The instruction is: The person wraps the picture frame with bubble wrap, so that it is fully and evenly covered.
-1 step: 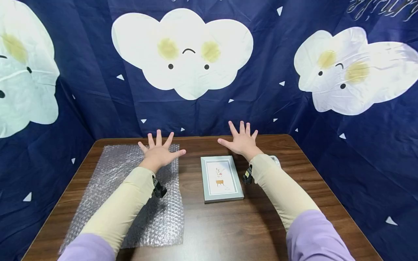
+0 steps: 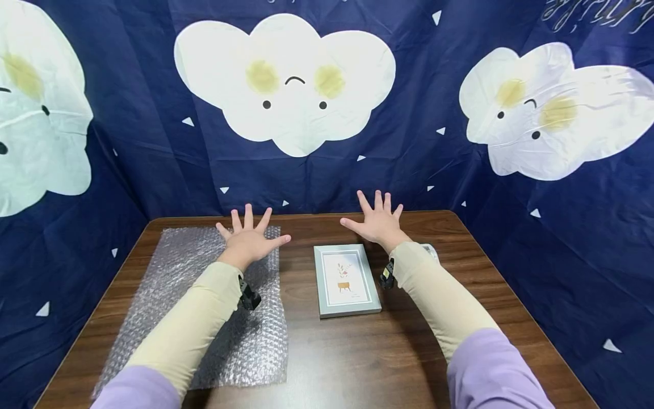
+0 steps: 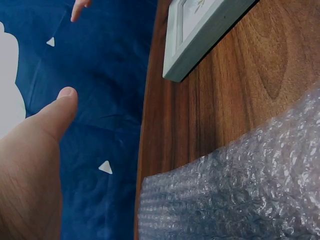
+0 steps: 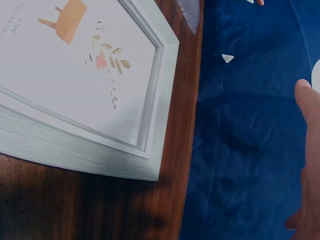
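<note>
Both hands are held out over the table with fingers spread and nothing in them. The left hand point(image 2: 247, 243) hovers above a sheet of bubble wrap point(image 2: 168, 278) on the table's left side; in the left wrist view its thumb point(image 3: 57, 112) stands apart from the wrap. Beyond the picture frame's far right corner is the right hand point(image 2: 379, 224). That picture frame point(image 2: 349, 308) lies face up at mid-table, with a pale green-grey border and a print of leaves over an orange planter. Close up in the right wrist view, the frame's corner point(image 4: 145, 165) lies left of the right thumb.
A white object point(image 2: 431, 251) sits on the wooden table point(image 2: 327, 363), mostly hidden behind the right sleeve. A dark blue curtain point(image 2: 327, 176) with cloud faces hangs behind the table's back edge and along both sides.
</note>
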`<action>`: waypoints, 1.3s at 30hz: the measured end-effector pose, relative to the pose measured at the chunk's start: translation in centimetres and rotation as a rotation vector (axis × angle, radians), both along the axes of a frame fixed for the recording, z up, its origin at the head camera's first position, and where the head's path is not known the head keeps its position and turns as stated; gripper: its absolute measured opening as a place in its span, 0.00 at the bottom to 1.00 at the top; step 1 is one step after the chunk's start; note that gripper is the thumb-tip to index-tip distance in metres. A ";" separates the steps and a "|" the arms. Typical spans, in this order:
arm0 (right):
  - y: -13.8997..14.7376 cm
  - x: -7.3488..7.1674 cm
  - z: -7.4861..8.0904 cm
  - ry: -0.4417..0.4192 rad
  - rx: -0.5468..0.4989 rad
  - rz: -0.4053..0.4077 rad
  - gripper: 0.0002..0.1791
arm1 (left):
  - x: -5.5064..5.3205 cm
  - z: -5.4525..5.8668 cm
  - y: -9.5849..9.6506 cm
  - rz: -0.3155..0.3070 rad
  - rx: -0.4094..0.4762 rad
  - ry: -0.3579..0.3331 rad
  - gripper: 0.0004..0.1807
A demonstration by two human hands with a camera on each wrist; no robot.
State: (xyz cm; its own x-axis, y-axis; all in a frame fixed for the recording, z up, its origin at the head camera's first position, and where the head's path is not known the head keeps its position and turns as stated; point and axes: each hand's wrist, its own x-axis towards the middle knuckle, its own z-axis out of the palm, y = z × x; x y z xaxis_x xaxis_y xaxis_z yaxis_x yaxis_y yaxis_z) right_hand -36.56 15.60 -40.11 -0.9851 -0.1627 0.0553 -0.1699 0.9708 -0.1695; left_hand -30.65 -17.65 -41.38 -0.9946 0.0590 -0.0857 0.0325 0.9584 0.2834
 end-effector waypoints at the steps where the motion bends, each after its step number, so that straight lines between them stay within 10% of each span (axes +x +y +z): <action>1: 0.0 0.1 0.0 -0.001 0.004 0.001 0.59 | 0.0 0.0 0.0 0.000 0.000 -0.002 0.63; 22: -0.8 1.4 0.7 0.012 -0.007 0.017 0.59 | 0.9 0.0 -3.0 0.004 -0.016 0.022 0.60; 39: -6.0 5.2 -1.7 0.113 -0.009 0.187 0.55 | 1.5 -3.9 -11.1 0.000 -0.028 -0.007 0.55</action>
State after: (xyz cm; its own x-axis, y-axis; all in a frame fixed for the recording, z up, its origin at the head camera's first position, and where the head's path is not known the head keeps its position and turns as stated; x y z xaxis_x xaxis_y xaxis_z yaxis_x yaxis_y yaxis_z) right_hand -31.35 9.56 -41.84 -0.9253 -0.3410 0.1658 -0.3652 0.9192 -0.1475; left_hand -29.18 -28.70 -45.29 -0.9940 0.0563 -0.0942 0.0305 0.9661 0.2563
